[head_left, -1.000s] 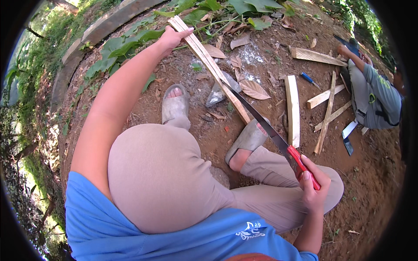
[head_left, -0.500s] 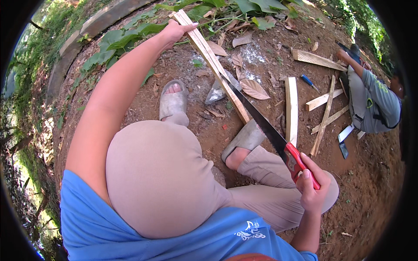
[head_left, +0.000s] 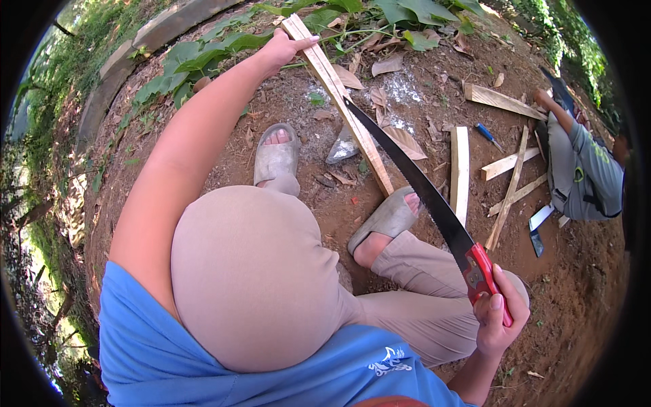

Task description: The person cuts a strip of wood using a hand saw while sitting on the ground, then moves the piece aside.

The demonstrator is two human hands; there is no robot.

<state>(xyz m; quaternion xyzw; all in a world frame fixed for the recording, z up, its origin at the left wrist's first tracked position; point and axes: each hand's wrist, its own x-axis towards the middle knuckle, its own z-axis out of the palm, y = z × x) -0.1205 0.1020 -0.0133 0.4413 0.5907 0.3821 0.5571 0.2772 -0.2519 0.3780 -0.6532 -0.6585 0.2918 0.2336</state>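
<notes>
Bare reddish-brown ground [head_left: 576, 285] carries everything in view. At the far left, green broad-leaved plants [head_left: 196, 57] grow beside a curved concrete kerb [head_left: 115, 81]. The left hand [head_left: 285, 47] is closed around the far end of a long pale wooden strip [head_left: 339, 95], which slants from far left down toward the near right. Two feet in grey rubber slippers are planted on the soil, the left slipper [head_left: 277, 156] left of the strip and the right slipper [head_left: 388, 217] at its near end. A long, dark, curved saw blade [head_left: 413, 176] is laid against the strip about midway along it. Its red plastic handle [head_left: 483, 271] is gripped by the right hand [head_left: 500, 319], fingers wrapped tight. Further right, loose pale wooden offcuts [head_left: 505, 180] and a blue-handled screwdriver [head_left: 487, 133] lie scattered, and another person in grey clothing [head_left: 583, 176] is seated at the far right.
</notes>
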